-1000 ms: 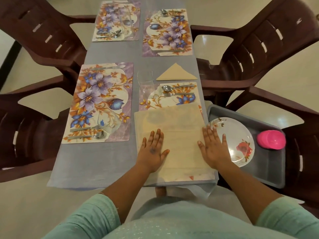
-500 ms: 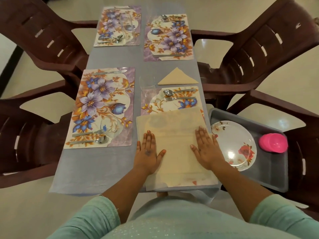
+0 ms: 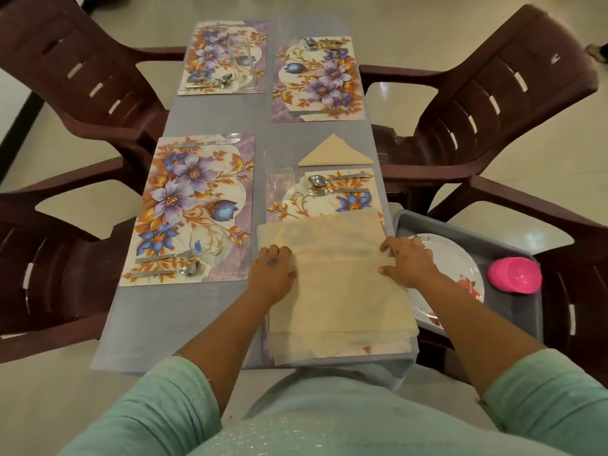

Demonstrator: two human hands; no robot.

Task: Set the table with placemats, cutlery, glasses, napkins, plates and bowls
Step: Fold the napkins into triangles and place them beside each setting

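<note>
Evidently the napkin-folding step is in hand: the cream napkin (image 3: 335, 278) lies spread over the near right placemat (image 3: 329, 205), which already carries a spoon (image 3: 317, 181) and fork (image 3: 317, 191). The left hand (image 3: 271, 274) curls its fingers onto the cloth's left edge and the right hand (image 3: 406, 261) pinches the right edge. Next, I judge, comes a clean fold, matching the folded napkin (image 3: 335, 154) beyond the placemat.
</note>
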